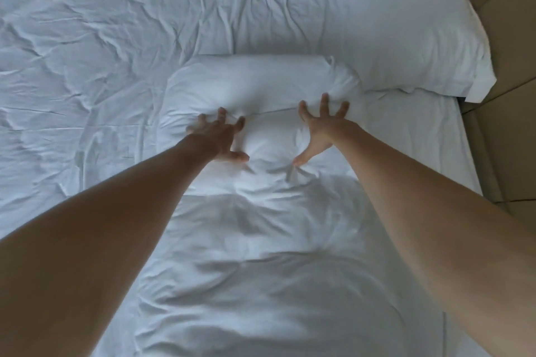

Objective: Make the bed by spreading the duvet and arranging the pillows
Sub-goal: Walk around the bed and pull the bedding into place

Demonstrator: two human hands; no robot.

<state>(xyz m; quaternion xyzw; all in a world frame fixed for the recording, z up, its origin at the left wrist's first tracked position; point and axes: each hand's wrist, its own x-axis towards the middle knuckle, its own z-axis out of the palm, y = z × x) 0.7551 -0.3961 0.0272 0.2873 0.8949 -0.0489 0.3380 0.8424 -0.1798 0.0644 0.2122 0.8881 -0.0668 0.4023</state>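
A white pillow (261, 90) lies at the centre of the view on the bed, its long side running from nine to three o'clock, its near edge dented where both hands push into it. The left hand (220, 136) lies flat on the pillow's near left part, fingers spread and pressed into the fabric, thumb stretched toward five o'clock; it grips nothing. The right hand (322, 127) presses on the near right part, fingers splayed wide toward twelve o'clock and thumb pointing down toward seven; it too is spread out and holds nothing. Between the two thumbs the cloth bunches into small folds. From there toward six o'clock runs the white duvet (261, 269), rumpled and puffy (soft shadows show its creases). A second, larger pillow (406, 26) lies at one to two o'clock, touching the first pillow's far right corner. The wrinkled white sheet (87, 52) covers the bed from nine to eleven o'clock. A beige padded headboard (510, 95) stands along the three o'clock edge, just beside the large pillow.
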